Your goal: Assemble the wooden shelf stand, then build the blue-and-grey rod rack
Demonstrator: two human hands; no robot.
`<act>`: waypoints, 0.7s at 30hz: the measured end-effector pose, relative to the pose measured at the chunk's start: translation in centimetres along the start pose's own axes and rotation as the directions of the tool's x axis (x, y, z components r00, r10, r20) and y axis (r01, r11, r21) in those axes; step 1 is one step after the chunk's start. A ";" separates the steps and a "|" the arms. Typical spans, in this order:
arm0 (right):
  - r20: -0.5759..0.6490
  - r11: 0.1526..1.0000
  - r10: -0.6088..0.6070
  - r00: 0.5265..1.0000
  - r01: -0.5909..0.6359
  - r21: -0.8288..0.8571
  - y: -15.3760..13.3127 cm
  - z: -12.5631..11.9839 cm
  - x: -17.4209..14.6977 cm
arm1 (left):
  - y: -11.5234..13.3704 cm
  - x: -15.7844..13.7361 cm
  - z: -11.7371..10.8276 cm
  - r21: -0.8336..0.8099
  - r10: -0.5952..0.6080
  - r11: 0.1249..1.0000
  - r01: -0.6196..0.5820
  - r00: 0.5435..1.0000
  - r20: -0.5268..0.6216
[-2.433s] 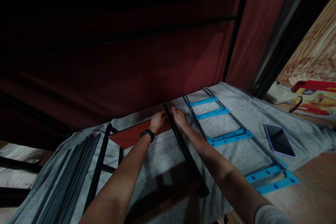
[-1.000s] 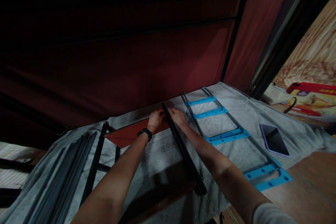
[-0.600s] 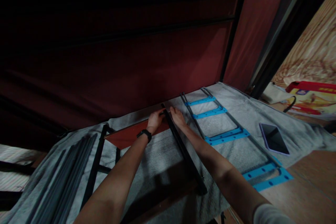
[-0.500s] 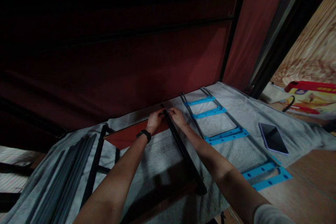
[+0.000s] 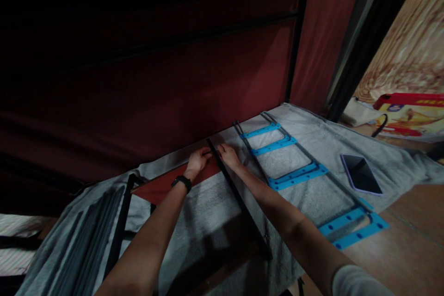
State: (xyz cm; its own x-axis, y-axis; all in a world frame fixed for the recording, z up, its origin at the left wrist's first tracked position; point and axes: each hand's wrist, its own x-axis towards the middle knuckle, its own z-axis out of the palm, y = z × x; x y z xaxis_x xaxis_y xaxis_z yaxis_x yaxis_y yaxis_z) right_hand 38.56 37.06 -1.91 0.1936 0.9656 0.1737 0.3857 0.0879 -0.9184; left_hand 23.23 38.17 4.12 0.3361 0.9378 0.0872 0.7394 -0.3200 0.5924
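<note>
A black bar (image 5: 239, 199) runs from the far edge of the grey cloth toward me, across the end of a reddish-brown board (image 5: 166, 182). Just left of its far end, my left hand (image 5: 198, 161), with a black watch on the wrist, has its fingers pinched together near a small dark thing too small to name. On the bar's other side, my right hand (image 5: 229, 156) is closed, fingertips close against the bar. Whatever those fingers hold is hidden. A black frame piece (image 5: 121, 226) stands at the board's left end.
Grey tubes (image 5: 88, 236) lie in a bundle on the grey cloth (image 5: 305, 138) at left. To the right are blue perforated brackets (image 5: 298, 176) with grey rods and a phone (image 5: 361, 174). A dark red panel (image 5: 208, 83) rises behind. A red-and-yellow package (image 5: 412, 115) sits far right.
My left hand has shifted slightly left, its fingertips now apart from the bar's top. My right hand stays beside the bar. The camera view has shifted a little.
</note>
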 end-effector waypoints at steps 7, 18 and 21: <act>0.028 0.995 -0.077 0.997 0.075 0.068 0.2 -0.4 0.1 | -0.9 0.8 0.1 -0.010 -0.021 1.000 0.021 1.000 0.011; 0.060 0.988 -0.106 0.993 0.112 -0.110 0.3 -0.2 0.2 | -0.7 1.1 0.0 -0.042 -0.083 0.996 0.084 0.996 0.010; 0.066 0.975 -0.112 0.992 0.122 -0.183 0.3 -0.1 0.2 | -0.8 0.9 0.2 -0.047 -0.072 0.996 0.071 0.997 -0.015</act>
State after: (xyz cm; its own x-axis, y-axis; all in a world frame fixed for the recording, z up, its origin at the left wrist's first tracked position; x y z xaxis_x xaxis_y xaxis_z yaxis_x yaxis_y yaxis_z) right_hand 38.79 37.25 -2.08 0.0889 0.9638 0.2513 0.5652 0.1589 -0.8095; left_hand 23.05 39.27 3.61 0.2733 0.9603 0.0559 0.7330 -0.2455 0.6344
